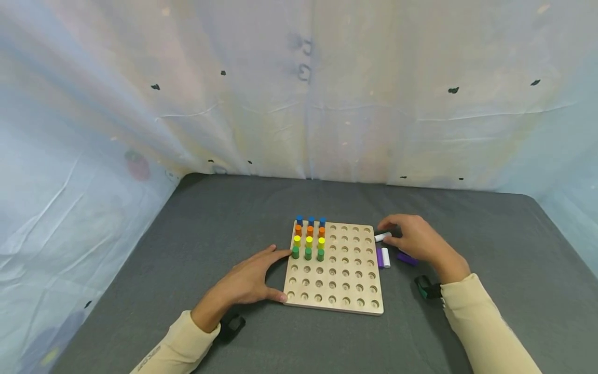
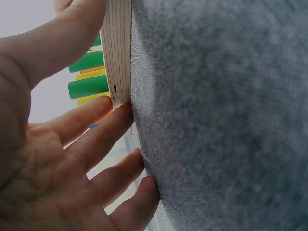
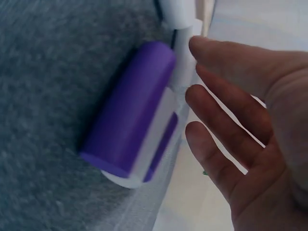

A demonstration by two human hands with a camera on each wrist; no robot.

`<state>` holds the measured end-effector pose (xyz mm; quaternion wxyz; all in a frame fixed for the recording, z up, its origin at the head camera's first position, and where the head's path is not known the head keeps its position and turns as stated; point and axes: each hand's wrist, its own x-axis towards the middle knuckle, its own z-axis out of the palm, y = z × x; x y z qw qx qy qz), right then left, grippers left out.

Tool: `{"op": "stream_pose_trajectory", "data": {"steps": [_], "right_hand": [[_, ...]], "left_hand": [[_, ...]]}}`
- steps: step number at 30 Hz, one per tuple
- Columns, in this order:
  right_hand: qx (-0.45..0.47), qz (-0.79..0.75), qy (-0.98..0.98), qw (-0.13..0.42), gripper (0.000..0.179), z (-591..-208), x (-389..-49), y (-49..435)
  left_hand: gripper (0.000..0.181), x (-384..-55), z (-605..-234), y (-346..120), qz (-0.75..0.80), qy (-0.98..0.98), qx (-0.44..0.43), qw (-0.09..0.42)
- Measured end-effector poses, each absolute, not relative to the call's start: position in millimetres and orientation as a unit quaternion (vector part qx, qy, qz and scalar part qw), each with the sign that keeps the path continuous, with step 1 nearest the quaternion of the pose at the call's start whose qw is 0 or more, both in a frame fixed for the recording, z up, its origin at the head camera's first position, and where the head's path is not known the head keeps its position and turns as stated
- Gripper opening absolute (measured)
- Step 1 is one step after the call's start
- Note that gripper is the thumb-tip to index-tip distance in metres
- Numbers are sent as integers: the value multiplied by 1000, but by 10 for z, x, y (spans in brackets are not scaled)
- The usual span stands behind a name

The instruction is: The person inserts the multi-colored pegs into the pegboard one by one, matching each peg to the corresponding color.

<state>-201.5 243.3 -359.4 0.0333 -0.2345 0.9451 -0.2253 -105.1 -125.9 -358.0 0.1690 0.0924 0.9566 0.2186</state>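
Note:
A square wooden pegboard lies on the grey cloth, with rows of blue, orange, yellow and green pegs upright at its upper left. My left hand rests against the board's left side, thumb at the near corner and index finger near the green row. In the left wrist view, fingertips touch the board's edge. My right hand is just past the right edge, thumb and fingertips spread around a white peg. The right wrist view shows the thumb at a white peg; a firm pinch is not visible.
Beside the board's right edge lie a purple peg and a white peg. Another purple peg lies farther right, below the right hand. Pale curtains hang behind the cloth-covered table.

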Motion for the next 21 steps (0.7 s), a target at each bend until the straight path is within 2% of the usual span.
{"op": "stream_pose_trajectory", "data": {"steps": [21], "right_hand": [[-238, -232, 942, 42, 23, -3669, -2054, 2352]], "left_hand": [[95, -1053, -3566, -1247, 223, 955, 88, 173]]}}
